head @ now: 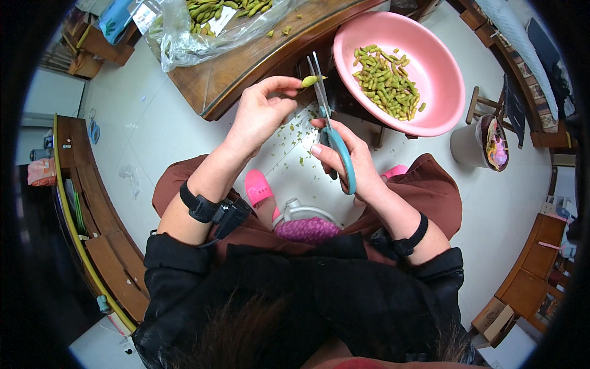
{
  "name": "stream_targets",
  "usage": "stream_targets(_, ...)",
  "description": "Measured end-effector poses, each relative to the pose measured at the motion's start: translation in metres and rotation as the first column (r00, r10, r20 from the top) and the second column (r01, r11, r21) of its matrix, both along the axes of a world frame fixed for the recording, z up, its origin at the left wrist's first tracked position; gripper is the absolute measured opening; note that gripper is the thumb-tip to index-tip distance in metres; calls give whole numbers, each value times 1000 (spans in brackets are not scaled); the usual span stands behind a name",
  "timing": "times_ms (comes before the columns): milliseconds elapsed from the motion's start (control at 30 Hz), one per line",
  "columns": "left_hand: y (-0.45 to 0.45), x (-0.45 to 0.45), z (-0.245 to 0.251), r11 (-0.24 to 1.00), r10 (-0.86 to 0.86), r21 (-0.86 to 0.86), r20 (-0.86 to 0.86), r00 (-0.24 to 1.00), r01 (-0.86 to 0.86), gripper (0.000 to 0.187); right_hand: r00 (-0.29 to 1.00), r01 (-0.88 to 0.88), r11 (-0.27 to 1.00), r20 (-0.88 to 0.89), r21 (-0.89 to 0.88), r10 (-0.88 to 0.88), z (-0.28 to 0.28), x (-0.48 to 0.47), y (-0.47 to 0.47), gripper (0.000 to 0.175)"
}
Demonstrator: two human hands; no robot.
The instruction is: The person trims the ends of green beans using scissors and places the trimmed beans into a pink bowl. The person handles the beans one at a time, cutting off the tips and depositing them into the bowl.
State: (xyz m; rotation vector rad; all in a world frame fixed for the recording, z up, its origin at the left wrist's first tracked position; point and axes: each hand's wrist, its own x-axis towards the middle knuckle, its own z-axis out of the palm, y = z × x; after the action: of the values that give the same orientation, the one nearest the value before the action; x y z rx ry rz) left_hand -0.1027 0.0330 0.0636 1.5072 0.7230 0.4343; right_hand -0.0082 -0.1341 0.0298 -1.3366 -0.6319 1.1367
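Note:
Between thumb and fingers, my left hand (263,110) pinches a green soybean pod (309,81). A pair of scissors (342,154) with teal handles is in my right hand (352,154). Its slightly parted blades point away from me and lie across the pod's right end. Beyond my right hand stands a pink plastic basin (440,69), with many pods (387,83) heaped on its bottom. A clear plastic bag (184,48) holding more pods (205,11) lies on the wooden table (193,87) at the upper left.
Small green trimmings (302,160) litter the tiled floor (152,133) below my hands. To the right stands a waste bin (470,143) near a folding stool (511,108). Wooden cabinets (92,198) line the left side. A few trimmings (286,30) lie on the table.

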Motion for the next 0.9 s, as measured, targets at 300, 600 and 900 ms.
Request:
stream_targets(300,11,-1,9,981,-153,-120,9,988,153,15,998,-15,999,65,36,12,-9,-3,-4,54)
stream_targets(600,18,-6,12,962,-244,-137,-61,968,234,12,963,13,998,269,-68,6,-15,1,-13,57)
stream_targets(900,24,-12,6,968,-251,-4,-122,960,252,13,900,6,989,432,-149,60,-4,6,-18,56)
